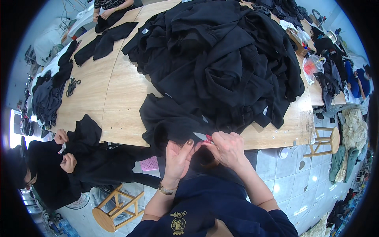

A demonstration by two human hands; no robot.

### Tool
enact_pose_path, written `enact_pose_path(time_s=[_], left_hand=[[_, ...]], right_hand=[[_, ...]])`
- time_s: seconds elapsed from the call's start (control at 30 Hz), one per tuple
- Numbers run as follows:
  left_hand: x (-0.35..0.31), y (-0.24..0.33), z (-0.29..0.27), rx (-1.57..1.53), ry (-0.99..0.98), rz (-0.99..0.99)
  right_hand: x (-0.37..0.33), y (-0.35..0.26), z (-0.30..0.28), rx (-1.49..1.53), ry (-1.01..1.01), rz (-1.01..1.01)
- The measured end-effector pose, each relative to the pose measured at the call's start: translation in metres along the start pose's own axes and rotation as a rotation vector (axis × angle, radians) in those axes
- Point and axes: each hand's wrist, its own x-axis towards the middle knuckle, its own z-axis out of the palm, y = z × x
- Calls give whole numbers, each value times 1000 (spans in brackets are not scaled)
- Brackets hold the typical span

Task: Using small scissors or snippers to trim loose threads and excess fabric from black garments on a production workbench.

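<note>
Black cloth (164, 112) lies bunched at the table's near edge, just beyond the left hand (177, 160), whose thumb and fingers seem closed on its near fold, though how much fabric sits between them is hidden. Beside that grip, the right hand (231, 147) is curled tightly around red-handled snips (199, 136), their pointed blade aimed back toward the left thumb; whether the blades are parted I cannot tell. Limp and matte, the cloth should handle softly, light at one edge yet prone to drag where it meets the pile; a pinch close to the fold, clear of the point, looks the surest hold. Farther beyond both hands rises the black garment pile (225, 59) on a pale wooden table (124, 112). Well left of the grip, a co-worker (47, 173) handles dark fabric.
</note>
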Motion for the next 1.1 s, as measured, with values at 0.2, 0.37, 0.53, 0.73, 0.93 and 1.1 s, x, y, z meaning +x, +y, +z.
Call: enact_pose_path(time_s=[0.2, 0.37, 0.53, 0.73, 0.93, 1.1], left_hand=[[2, 0, 5, -28, 28, 30], [1, -9, 3, 10, 22, 32], [1, -6, 4, -50, 13, -16], [4, -4, 5, -89, 35, -40], [4, -4, 6, -70, 33, -40], [6, -6, 2, -109, 41, -33]], right_hand=[[-2, -2, 10, 568, 77, 443], [13, -12, 24, 871, 252, 392], [16, -6, 24, 801, 207, 471], [14, -9, 25, 1008, 332, 513], [17, -9, 30, 908, 256, 552], [15, -14, 31, 1039, 300, 623]])
